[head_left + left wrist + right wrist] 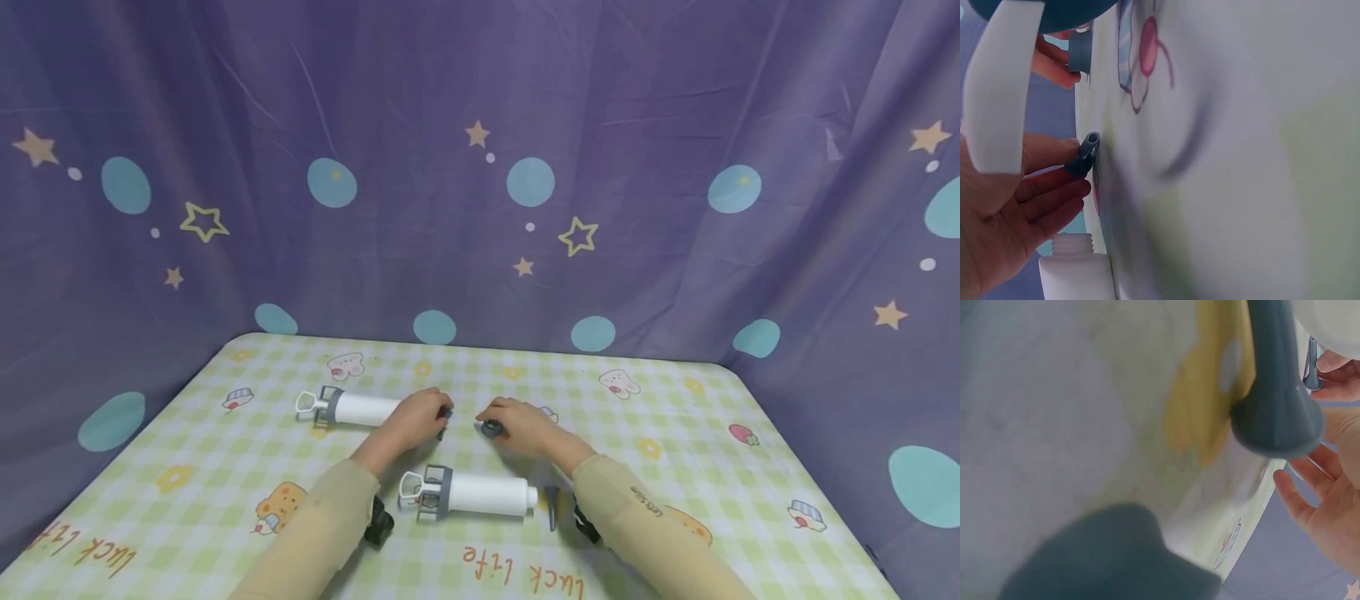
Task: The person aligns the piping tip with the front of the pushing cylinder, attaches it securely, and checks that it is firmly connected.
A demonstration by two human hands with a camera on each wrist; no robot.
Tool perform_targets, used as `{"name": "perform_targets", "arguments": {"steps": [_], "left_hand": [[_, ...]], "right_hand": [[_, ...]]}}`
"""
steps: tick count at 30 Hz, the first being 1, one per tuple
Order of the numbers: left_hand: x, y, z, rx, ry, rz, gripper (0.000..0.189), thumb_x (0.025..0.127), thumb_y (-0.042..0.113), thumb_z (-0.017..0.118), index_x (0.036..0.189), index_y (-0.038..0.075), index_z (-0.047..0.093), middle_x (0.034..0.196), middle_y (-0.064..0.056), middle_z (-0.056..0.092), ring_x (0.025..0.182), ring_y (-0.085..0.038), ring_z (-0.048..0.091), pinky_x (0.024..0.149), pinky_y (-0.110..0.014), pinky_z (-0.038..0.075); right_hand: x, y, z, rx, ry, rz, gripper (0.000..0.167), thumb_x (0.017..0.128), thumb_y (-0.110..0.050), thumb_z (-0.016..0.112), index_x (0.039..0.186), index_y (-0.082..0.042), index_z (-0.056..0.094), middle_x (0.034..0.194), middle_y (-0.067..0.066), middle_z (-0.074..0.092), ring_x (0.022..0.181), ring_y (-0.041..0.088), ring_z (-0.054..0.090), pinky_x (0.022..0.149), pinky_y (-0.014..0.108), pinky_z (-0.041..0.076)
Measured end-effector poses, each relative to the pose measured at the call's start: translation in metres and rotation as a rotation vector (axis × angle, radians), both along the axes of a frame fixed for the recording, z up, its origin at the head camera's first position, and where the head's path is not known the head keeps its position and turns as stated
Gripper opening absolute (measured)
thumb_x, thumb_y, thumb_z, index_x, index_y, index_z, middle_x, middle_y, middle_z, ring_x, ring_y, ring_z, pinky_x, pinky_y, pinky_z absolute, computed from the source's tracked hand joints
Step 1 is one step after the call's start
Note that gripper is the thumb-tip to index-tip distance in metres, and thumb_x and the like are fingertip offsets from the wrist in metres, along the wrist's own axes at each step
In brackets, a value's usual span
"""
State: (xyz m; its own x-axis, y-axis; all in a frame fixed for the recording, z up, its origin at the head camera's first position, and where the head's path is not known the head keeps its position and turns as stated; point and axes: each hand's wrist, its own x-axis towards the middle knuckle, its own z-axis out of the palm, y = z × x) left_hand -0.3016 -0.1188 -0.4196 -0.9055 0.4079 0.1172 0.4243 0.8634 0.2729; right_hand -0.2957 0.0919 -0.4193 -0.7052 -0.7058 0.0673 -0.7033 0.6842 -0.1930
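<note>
My left hand pinches a small dark grey nozzle between thumb and fingers, just above the tablecloth. To its right, my right hand grips a round dark grey cap at its fingertips. A white plunger-type tube with a grey collar and white loop handle lies partly behind my left hand; its threaded end shows in the left wrist view. Between my forearms lies a second such tube. Right of it is a grey tapered nozzle, large in the right wrist view.
The table has a green checked cloth with cartoon prints. Behind it hangs a purple curtain with stars and blue ovals. Dark wrist-worn gear sits under my left sleeve, near the second tube's handle.
</note>
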Motion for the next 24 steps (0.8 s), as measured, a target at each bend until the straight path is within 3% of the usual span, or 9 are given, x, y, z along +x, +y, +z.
{"name": "perform_targets", "arguments": {"steps": [10,17,24], "left_hand": [[0.0013,-0.0004,-0.0027,0.083,0.021,0.036,0.018,0.079,0.009,0.067,0.098,0.006,0.068,0.086,-0.003,0.061,0.08,-0.017,0.058,0.074,-0.031,0.049],[0.0022,-0.001,-0.0024,0.16,0.076,0.058,0.012,0.078,0.009,0.069,0.09,0.008,0.069,0.082,-0.001,0.061,0.077,-0.016,0.059,0.074,-0.032,0.049],[0.0048,-0.004,-0.0002,0.219,0.115,0.104,0.008,0.078,0.01,0.069,0.086,0.01,0.069,0.079,0.0,0.061,0.073,-0.015,0.059,0.07,-0.031,0.049]], "right_hand": [[-0.0029,0.0004,-0.0059,-0.097,-0.021,0.016,0.032,0.08,-0.002,0.065,0.111,-0.01,0.063,0.11,0.004,0.057,0.103,0.018,0.056,0.089,0.028,0.045],[-0.004,0.0027,-0.0057,-0.16,0.036,0.032,0.028,0.077,-0.005,0.067,0.105,-0.007,0.063,0.103,0.005,0.057,0.093,0.018,0.058,0.083,0.028,0.048],[-0.0021,0.0056,-0.0035,-0.206,0.025,-0.01,0.027,0.074,-0.007,0.068,0.099,-0.006,0.06,0.095,0.003,0.058,0.086,0.017,0.059,0.075,0.027,0.049]]}}
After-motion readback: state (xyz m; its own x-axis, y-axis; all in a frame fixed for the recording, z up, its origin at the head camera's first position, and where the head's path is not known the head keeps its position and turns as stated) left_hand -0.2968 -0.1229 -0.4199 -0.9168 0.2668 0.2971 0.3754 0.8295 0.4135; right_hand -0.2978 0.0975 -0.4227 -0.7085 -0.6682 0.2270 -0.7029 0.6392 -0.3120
